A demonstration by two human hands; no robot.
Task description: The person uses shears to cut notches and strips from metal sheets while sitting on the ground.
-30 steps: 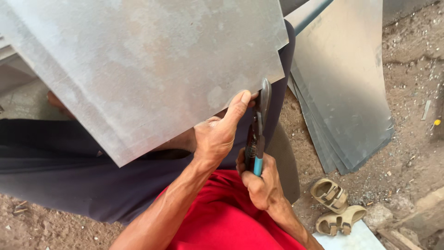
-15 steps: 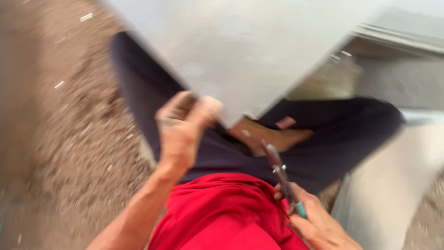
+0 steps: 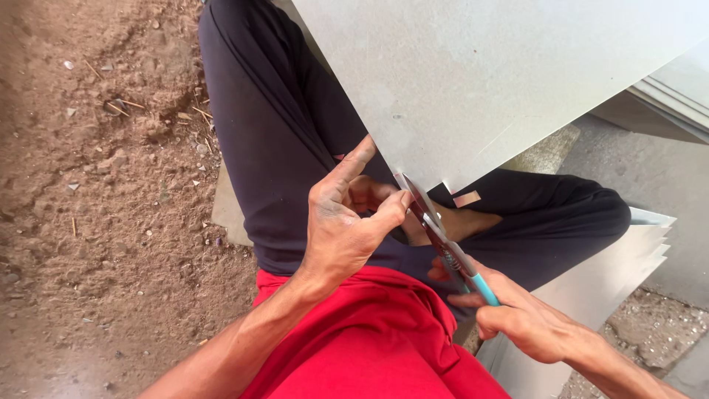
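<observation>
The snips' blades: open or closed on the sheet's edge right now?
Slightly open: the snips in the right hand show parted blades at the metal sheet corner, which the left hand steadies.

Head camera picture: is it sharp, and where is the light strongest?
Head view: sharp throughout, with no motion blur on the left hand, the right hand or the snips; daylight falls brightest on the grey metal sheet, without harsh glare; the dirt ground darkens towards the lower left.

grey metal sheet (image 3: 487,81) cut off at top, snips (image 3: 443,240) handles hidden in right hand (image 3: 521,321)
</observation>
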